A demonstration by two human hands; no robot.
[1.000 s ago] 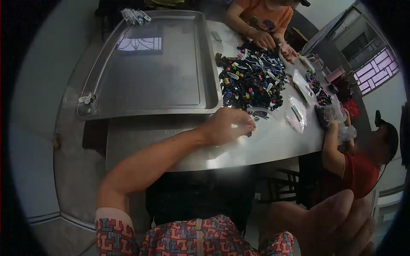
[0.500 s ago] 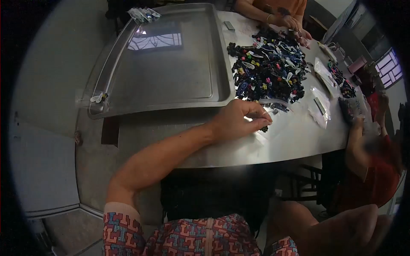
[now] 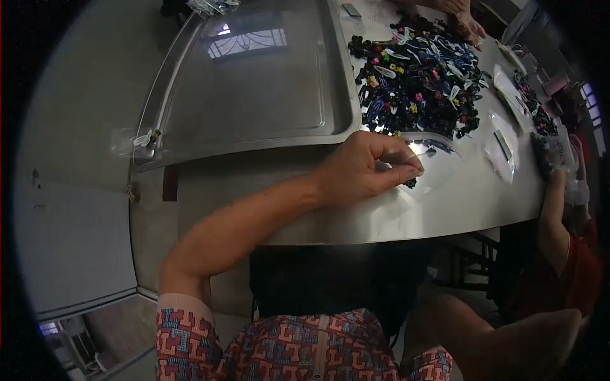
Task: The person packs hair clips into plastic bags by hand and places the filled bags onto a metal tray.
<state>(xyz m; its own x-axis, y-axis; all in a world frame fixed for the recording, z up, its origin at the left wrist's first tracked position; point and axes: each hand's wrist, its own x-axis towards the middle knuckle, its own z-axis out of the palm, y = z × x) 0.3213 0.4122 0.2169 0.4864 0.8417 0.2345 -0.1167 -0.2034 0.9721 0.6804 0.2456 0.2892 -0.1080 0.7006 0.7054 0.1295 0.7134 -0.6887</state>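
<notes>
My left hand (image 3: 375,166) is over the near part of the metal table (image 3: 470,197), thumb and forefinger pinched together. What they hold is too small to make out; a small dark cluster (image 3: 410,183) shows just under the fingertips. Beyond the hand lies a large heap of dark hair clips (image 3: 426,82) with white, yellow and pink pieces. My right hand (image 3: 534,340) is low at the right, away from the table, dark and blurred, its fingers unclear.
A big metal tray (image 3: 254,95) stands left of the heap, with bagged clips (image 3: 213,6) and a small bag (image 3: 147,140) at its left edge. Plastic packets (image 3: 502,149) lie at the right. A co-worker's hands (image 3: 467,22) are at the far side; another person's arm (image 3: 556,209) is at the right.
The view has shifted, so the tray and heap sit higher and the heap farther right. My left hand keeps its pinch. My right hand has dropped lower and turned darker.
</notes>
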